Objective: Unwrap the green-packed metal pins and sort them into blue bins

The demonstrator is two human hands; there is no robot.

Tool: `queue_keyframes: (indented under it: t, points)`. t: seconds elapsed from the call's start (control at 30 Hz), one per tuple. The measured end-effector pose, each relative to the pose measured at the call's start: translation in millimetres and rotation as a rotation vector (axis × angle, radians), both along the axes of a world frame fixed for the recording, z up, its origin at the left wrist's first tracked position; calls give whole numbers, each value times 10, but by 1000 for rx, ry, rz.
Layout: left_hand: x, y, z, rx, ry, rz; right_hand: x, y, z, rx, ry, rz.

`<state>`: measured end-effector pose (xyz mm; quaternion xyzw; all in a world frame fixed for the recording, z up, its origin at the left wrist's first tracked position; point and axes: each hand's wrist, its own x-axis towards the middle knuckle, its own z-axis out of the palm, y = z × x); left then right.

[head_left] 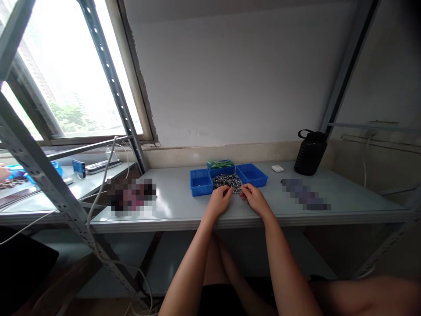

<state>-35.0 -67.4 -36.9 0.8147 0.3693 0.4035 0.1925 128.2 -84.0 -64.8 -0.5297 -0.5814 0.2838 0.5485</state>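
Observation:
My left hand and my right hand face each other at the near side of a heap of small, thin silvery metal pieces. The fingers of both hands are pinched together; anything between them is too small to make out. To the left of the heap stands a blue bin with a few small bits inside. A second blue bin sits to its right, its inside looking bare. Behind the heap, another blue bin holds green items.
On the right are a black bottle, a small white case and a blurred-out item. Another blurred-out item lies left. A metal post and white cable border the left side. Another person's hand shows far left.

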Motion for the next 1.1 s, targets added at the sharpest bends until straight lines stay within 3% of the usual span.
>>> queue_keyframes:
  t: [0.33,0.9,1.0,1.1]
  points:
    - [-3,-13,-6,-40,36,-106,-6,-12,26,-1,18,7]
    - [4,-14,-8,-37,31,-20,5,-9,23,9,78,-12]
    - [13,-19,-16,-23,20,36,8,-2,18,6,68,-13]
    - [-13,-35,32,31,35,204,8,8,8,14,75,-18]
